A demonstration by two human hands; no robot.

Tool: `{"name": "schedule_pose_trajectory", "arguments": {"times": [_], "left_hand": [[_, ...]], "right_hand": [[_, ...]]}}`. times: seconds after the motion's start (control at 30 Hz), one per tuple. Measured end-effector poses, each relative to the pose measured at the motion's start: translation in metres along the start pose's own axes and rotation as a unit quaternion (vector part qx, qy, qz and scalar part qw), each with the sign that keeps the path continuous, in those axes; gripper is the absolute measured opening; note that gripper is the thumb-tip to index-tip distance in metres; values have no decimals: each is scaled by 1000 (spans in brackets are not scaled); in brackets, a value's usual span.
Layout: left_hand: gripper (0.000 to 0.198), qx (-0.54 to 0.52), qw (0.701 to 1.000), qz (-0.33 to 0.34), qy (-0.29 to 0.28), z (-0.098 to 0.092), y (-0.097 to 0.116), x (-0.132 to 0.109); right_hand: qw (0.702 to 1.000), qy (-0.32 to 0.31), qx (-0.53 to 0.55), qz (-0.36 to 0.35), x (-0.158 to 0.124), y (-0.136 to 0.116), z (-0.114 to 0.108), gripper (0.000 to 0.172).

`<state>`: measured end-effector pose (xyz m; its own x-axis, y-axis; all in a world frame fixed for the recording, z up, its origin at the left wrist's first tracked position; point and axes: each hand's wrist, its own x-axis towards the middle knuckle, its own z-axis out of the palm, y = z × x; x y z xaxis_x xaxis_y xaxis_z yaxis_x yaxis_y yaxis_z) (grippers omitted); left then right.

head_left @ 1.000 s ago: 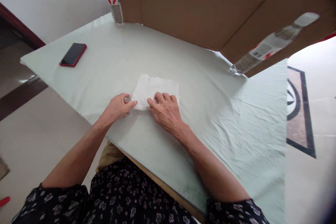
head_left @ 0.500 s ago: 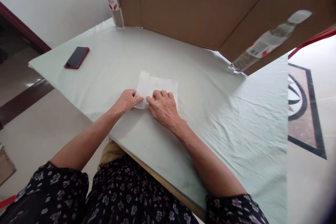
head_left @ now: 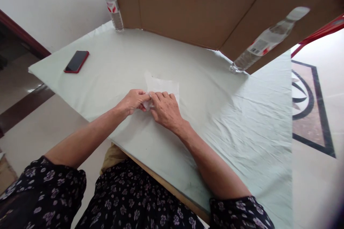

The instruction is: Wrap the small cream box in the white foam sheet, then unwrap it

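A thin white sheet (head_left: 163, 85), like tissue paper, lies on the pale green tablecloth, its near-left part bunched up between my hands. My left hand (head_left: 135, 101) pinches that gathered part with thumb and fingers. Close against it, my right hand (head_left: 166, 109) covers the near side of the sheet, with curled fingers gripping the crumpled part from the right. The fingertips of both hands nearly meet. Whether anything is wrapped inside the folds is hidden.
A phone with a red case (head_left: 76, 61) lies at the left. One water bottle (head_left: 114, 7) stands at the back left, another water bottle (head_left: 264, 44) at the right. Behind them a cardboard panel (head_left: 182, 7) rises from the tablecloth (head_left: 199, 154).
My left hand has moved a little right and closer to my right hand. The sheet's left part is now drawn in and more bunched. The view has shifted slightly.
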<state>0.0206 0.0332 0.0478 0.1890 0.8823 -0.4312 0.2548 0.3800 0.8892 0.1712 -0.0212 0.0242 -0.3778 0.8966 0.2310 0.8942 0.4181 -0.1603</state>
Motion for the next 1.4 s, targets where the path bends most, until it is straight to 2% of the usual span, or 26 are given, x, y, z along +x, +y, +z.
{"name": "schedule_pose_trajectory", "arguments": {"times": [0.1, 0.17, 0.3, 0.37, 0.47, 0.57, 0.67, 0.8, 0.93, 1.03, 1.13, 1.23, 1.4], "left_hand": [[4, -12, 998, 17, -54, 0, 2, -6], [10, -3, 997, 31, -74, -1, 2, -10], [18, 120, 984, 116, -63, 0, -6, -13], [18, 222, 954, 199, -27, 3, -14, -12], [16, 341, 877, 334, 56, 8, -28, -9], [18, 380, 819, 421, 92, 10, -39, -6], [18, 387, 789, 469, 88, 11, -45, -4], [19, 391, 770, 498, 82, 12, -47, -2], [20, 406, 757, 504, 87, 15, -49, -4], [19, 425, 750, 498, 95, 18, -51, -7], [18, 447, 740, 490, 110, 20, -50, -9], [15, 464, 731, 487, 114, 20, -47, -9], [13, 476, 722, 491, 108, 20, -44, -5]], "right_hand": [[999, -32, 38, 2, -1, 8, -8, 53], [996, -52, 76, -6, -2, 15, -13, 54], [986, -55, 157, -13, -3, 27, -17, 60], [982, -43, 186, -11, -5, 31, -18, 62], [977, 9, 212, 9, -12, 41, -19, 51], [969, 74, 216, 97, -29, 58, -23, 35], [952, 51, 210, 217, -50, 74, -25, 28], [926, -26, 213, 312, -60, 71, -21, 41], [913, -31, 219, 343, -46, 52, -8, 61], [903, -10, 245, 352, -34, 47, 2, 77], [887, 29, 295, 355, -29, 49, 11, 85], [885, 65, 310, 340, -26, 46, 15, 81], [889, 132, 320, 299, -19, 26, 11, 71]]}}
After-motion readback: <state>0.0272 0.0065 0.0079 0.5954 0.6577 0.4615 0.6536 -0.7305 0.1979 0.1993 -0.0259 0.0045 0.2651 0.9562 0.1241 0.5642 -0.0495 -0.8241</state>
